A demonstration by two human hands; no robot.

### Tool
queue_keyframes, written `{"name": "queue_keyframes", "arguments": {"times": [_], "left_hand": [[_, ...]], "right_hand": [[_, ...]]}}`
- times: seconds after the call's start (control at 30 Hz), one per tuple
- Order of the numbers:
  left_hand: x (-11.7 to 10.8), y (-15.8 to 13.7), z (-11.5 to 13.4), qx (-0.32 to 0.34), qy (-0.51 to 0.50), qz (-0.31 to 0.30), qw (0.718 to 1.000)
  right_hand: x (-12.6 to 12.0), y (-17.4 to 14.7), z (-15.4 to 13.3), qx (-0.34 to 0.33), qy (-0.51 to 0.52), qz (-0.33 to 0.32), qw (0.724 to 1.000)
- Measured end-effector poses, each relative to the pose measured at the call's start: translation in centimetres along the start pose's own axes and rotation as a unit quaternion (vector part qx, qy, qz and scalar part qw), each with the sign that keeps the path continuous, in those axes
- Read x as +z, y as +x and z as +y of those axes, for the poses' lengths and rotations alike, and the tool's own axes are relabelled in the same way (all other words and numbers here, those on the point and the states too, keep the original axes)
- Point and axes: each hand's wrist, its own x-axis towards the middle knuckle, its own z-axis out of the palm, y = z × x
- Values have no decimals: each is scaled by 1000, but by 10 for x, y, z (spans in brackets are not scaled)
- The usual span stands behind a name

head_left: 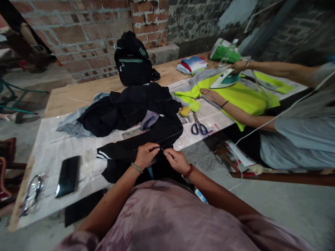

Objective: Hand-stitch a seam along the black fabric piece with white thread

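My left hand (147, 154), a green bead bracelet at its wrist, pinches a fold of the black garment (167, 127) at the table's near edge. Close beside it, the thumb and finger of my right hand (178, 161) are closed on a tiny thin bright thing that looks like a sewing needle (162, 150). Any thread is too fine to make out. White stripes mark the end of one leg or sleeve of the garment, to the left of my hands. Blue-handled scissors (199, 127) lie on the newspaper to the right.
At right a co-worker moves an iron (225, 79) over a neon yellow garment (230, 99). A white cord (277, 113) hangs nearby. A phone (68, 176) and glasses (34, 191) lie at left. A black backpack (133, 62) and folded clothes (193, 64) stand behind.
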Motion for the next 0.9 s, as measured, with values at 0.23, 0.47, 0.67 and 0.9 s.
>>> {"name": "queue_keyframes", "arguments": {"times": [0.23,0.47,0.67,0.9], "left_hand": [[1,-1,-2,3,-1,-2,1000],[0,-3,4,35,10,-5,999],[2,-6,1,54,54,6,997],[7,-9,-15,57,100,20,993]], "right_hand": [[1,4,1,15,1,-1,1000],[8,4,-1,26,24,12,999],[14,9,-7,95,96,-3,991],[22,18,-5,202,201,-67,956]]}}
